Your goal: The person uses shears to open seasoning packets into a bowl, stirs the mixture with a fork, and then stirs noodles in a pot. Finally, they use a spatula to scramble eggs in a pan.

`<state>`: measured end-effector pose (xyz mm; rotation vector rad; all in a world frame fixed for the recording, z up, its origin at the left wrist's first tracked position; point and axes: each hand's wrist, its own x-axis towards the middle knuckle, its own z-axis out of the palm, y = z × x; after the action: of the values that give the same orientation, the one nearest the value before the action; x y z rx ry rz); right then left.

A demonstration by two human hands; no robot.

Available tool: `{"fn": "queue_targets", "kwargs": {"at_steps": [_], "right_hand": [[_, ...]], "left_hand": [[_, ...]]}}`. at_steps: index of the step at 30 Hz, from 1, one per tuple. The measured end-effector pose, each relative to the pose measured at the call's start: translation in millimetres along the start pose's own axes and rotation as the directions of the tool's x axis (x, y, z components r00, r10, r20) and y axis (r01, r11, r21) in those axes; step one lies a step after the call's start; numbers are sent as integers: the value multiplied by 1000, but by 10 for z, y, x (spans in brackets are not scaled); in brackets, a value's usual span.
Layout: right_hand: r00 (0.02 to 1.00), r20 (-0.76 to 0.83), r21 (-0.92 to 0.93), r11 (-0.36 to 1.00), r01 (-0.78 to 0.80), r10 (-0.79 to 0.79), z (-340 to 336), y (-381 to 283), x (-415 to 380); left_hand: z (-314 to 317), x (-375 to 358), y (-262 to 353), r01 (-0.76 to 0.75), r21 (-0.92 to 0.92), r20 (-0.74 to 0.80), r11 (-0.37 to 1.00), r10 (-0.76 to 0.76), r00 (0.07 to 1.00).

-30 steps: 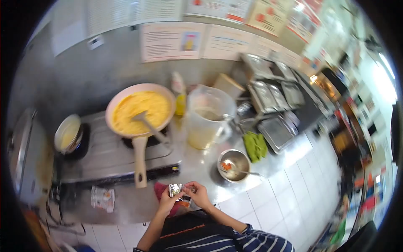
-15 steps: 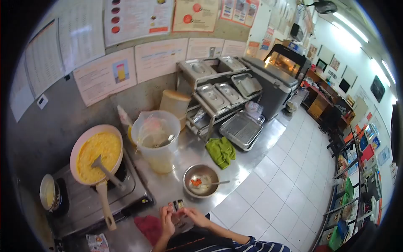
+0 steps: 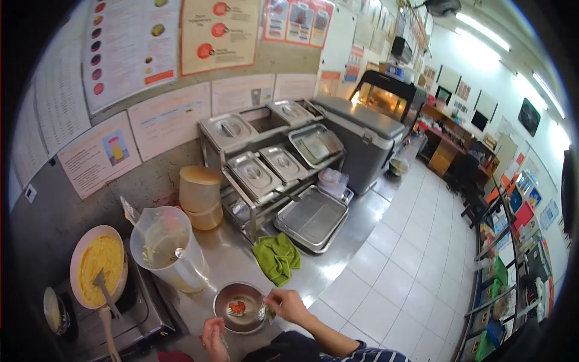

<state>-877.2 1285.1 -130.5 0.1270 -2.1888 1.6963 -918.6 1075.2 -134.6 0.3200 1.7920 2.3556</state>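
You've got a shiny steel bowl (image 3: 241,308) on a glossy metal worktop (image 3: 338,253), with a soft green cloth (image 3: 276,257) nearby.

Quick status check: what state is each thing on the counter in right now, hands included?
Metal bowl: upright, red bits and a spoon inside.
Right hand: at the bowl's rim, pinching a small shiny packet.
Left hand: low by the bowl; hold unclear.
Frying pan: on the stove, full of yellow egg, spatula resting in it.
Plastic jug: upright, partly filled.
Green cloth: crumpled on the counter.
Steel food pans: lidded.
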Motion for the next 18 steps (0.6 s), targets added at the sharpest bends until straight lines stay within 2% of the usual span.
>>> {"fn": "queue_targets", "kwargs": {"at_steps": [1, 2, 3, 4, 6, 7, 8, 10, 11, 12, 14, 16, 18], "right_hand": [[966, -31, -25, 966, -256, 255, -103, -6, -4], [870, -65, -45, 869, -492, 489, -226, -5, 4], [888, -18, 51, 888, -458, 459, -332, -11, -22], [884, -25, 61, 884, -464, 466, -427, -24, -38], [904, 182, 20, 918, -397, 387, -543, -88, -47], [905, 281, -127, 947, -296, 320, -608, -152, -34], [900, 312, -114, 953, -281, 303, -647, -186, -21], [806, 530, -75, 961, -264, 263, -724, -229, 34], [794, 545, -48, 955, -292, 270, -748, -237, 62], [765, 594, -47, 960, -276, 248, -766, -210, 82], [827, 549, -20, 990, -137, 126, -776, -122, 129], [765, 641, -22, 998, -64, 64, -766, -81, 225], [830, 546, -122, 991, -60, 117, -705, -23, 265]], "left_hand": [[131, 30, -31, 44, 2, 33, 999, -44, 998], [280, 71, -90, 51, 12, 40, 999, -52, 998], [432, 85, -147, -23, 58, 72, 998, 19, 997], [593, 99, -175, -103, 97, 108, 990, 92, 990], [921, 96, -147, -70, 96, 156, 993, 54, 986], [1014, 131, -116, -52, 87, 188, 995, 35, 981], [995, 202, -97, -62, 102, 158, 993, 45, 986], [896, 327, -75, -182, 373, 524, 910, -45, 851], [915, 325, -40, -159, 308, 481, 938, -9, 877], [909, 323, -7, -157, 319, 428, 935, 6, 904], [863, 276, 50, -197, 374, 417, 906, 26, 909], [820, 218, 78, -225, 449, 310, 865, 86, 947], [766, 124, 132, -218, 535, 213, 816, 120, 970]]}}
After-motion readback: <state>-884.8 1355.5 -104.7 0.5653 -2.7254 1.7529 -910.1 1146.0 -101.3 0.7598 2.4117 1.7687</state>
